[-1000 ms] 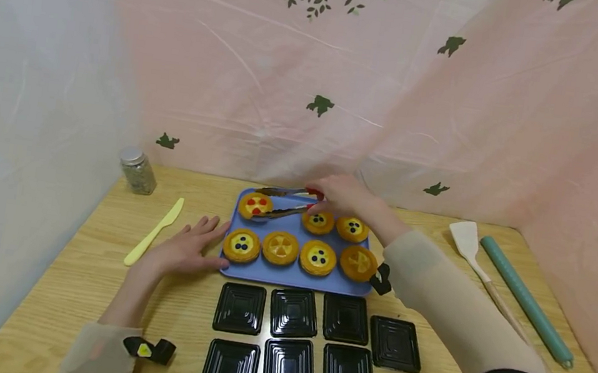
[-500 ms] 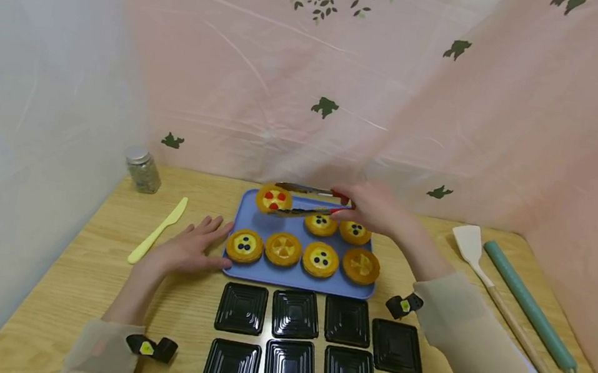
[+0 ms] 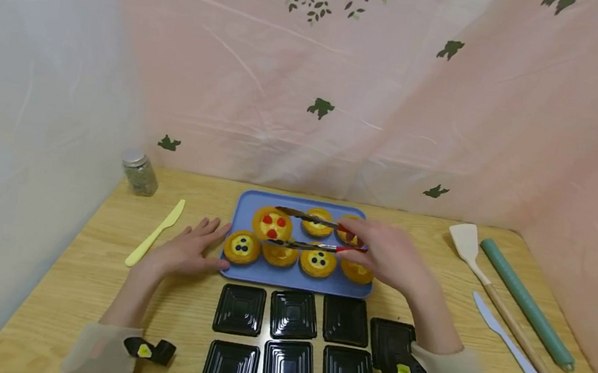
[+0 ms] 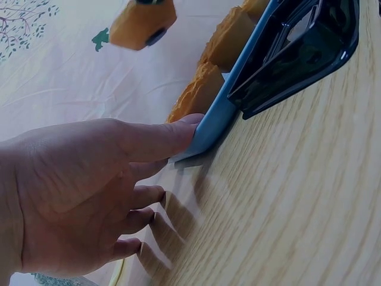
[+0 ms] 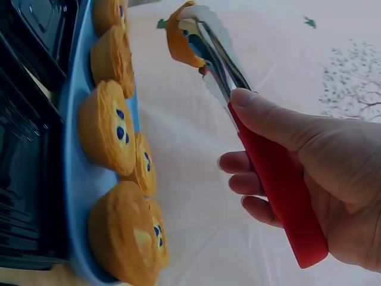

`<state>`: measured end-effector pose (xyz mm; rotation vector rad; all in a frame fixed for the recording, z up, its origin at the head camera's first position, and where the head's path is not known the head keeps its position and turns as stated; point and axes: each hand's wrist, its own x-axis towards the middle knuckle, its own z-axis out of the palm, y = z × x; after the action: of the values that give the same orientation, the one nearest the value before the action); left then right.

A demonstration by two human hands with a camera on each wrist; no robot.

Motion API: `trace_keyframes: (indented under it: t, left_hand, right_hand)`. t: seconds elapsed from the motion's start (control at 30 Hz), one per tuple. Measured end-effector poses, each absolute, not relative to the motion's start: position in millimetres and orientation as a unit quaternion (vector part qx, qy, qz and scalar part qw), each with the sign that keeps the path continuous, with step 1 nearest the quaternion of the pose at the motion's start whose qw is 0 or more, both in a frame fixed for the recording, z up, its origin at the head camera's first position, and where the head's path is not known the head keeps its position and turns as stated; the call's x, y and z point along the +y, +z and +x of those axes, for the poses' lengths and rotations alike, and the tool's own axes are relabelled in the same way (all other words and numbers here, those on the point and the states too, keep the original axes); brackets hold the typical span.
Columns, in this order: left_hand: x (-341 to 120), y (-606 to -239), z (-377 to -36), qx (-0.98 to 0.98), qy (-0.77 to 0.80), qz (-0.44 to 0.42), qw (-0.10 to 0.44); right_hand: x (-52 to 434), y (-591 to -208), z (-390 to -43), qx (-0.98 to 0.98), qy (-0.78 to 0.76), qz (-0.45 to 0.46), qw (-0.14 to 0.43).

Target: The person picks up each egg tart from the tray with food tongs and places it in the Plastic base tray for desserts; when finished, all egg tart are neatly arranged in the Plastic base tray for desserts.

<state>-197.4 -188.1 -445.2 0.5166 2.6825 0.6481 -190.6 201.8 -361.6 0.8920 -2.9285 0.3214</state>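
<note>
My right hand (image 3: 389, 255) grips red-handled metal tongs (image 5: 277, 185), thumb on one handle and fingers curled round the other. Between the tongs' tips hangs an egg tart with red berries (image 3: 272, 224), lifted above the blue tray (image 3: 269, 200). Below and beside it on the tray sit several other tarts, among them a blueberry tart (image 3: 242, 246) at the front left. My left hand (image 3: 191, 251) lies with fingers spread on the table at the tray's left edge. Its thumb touches the tray rim (image 4: 208, 128) in the left wrist view.
Several black square plastic dishes (image 3: 288, 371) lie in two rows before the tray. At left are a yellow knife (image 3: 155, 234) and a glass jar (image 3: 140, 175). A white spatula (image 3: 467, 243), a green rolling pin (image 3: 524, 301) and a pale blue knife (image 3: 508, 341) lie at right.
The tongs have lifted the red-berry tart from the tray's back left corner. My right hand has carried it toward me and slightly right. The left hand stays in place.
</note>
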Motion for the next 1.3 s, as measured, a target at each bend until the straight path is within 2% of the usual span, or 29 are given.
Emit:
trace_keyframes:
  t: [0.33,1.3]
  left_hand:
    - [-188,-445,-195,0.943,0.226,0.182,0.163]
    - [-187,-441,-194,0.940,0.232,0.189,0.165]
  right_hand:
    - [214,-373,-154,-0.946,0.123,0.296,0.045]
    - [187,-375,-139,-0.926,0.087,0.366,-0.007]
